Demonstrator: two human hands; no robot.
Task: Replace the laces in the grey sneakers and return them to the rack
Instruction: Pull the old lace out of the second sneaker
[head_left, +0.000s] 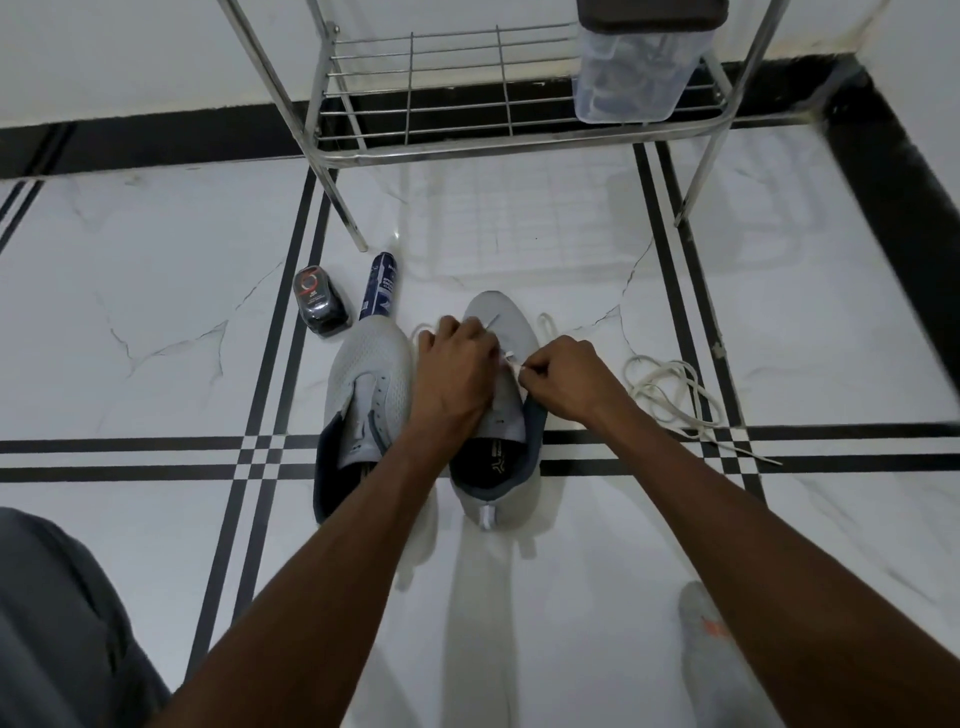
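Observation:
Two grey sneakers stand side by side on the floor, toes pointing away from me. The left sneaker (363, 384) has no lace in its eyelets. My left hand (457, 364) rests over the upper of the right sneaker (498, 447), fingers curled down on it. My right hand (566, 379) pinches the tip of a white lace (511, 358) at the eyelets of that shoe. Loops of this lace show beyond the toe on both sides. A second white lace (675, 395) lies loose in a heap on the floor to the right.
A metal wire shoe rack (467, 119) stands ahead, with a clear plastic container (634, 73) on its lower shelf. A dark polish bottle (319, 301) and a blue spray can (378, 286) lie left of the shoes. My socked foot (711, 639) is at the lower right.

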